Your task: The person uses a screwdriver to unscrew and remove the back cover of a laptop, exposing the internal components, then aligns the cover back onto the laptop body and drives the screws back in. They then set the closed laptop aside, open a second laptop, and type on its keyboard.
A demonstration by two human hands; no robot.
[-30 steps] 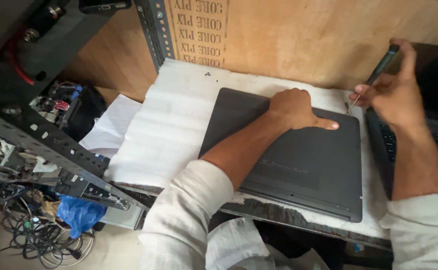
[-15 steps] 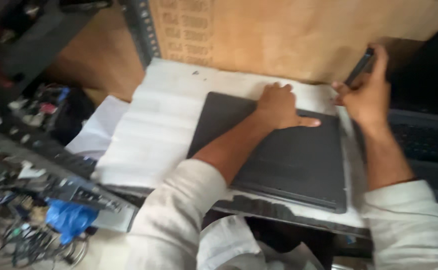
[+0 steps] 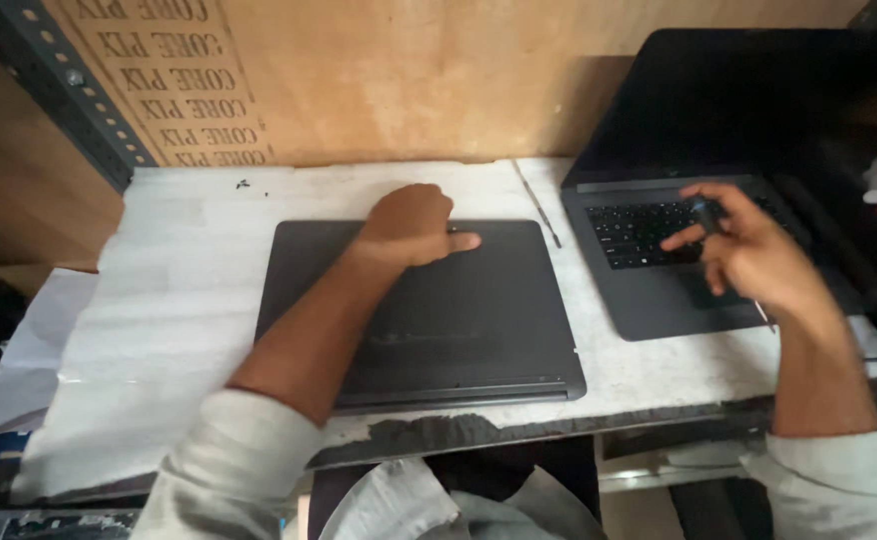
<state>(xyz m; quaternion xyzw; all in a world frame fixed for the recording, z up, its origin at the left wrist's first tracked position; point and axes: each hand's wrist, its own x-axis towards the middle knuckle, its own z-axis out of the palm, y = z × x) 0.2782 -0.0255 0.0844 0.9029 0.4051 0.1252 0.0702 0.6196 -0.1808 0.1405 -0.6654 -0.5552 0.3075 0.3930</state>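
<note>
A closed dark grey laptop [image 3: 479, 330] lies flat on a white foam sheet [image 3: 179, 300]. My left hand [image 3: 409, 225] rests on the lid near its far edge, knuckles bent and one finger stretched to the right. My right hand [image 3: 749, 250] hovers over the keyboard of a second, open black laptop [image 3: 649, 300] on the right. It holds a thin dark screwdriver [image 3: 704, 212], blurred by motion, with the shaft running down past the palm. The open laptop's screen [image 3: 739, 100] is dark.
A plywood wall [image 3: 409, 80] stands right behind the bench. A slotted grey metal post [image 3: 49, 80] rises at the far left. The bench's chipped front edge [image 3: 479, 430] is near my body. Small red and white items [image 3: 874, 180] sit at the far right.
My right hand moved with the screwdriver from the closed laptop's far right corner to above the open laptop's keyboard. The view swung right. My left hand stayed on the lid.
</note>
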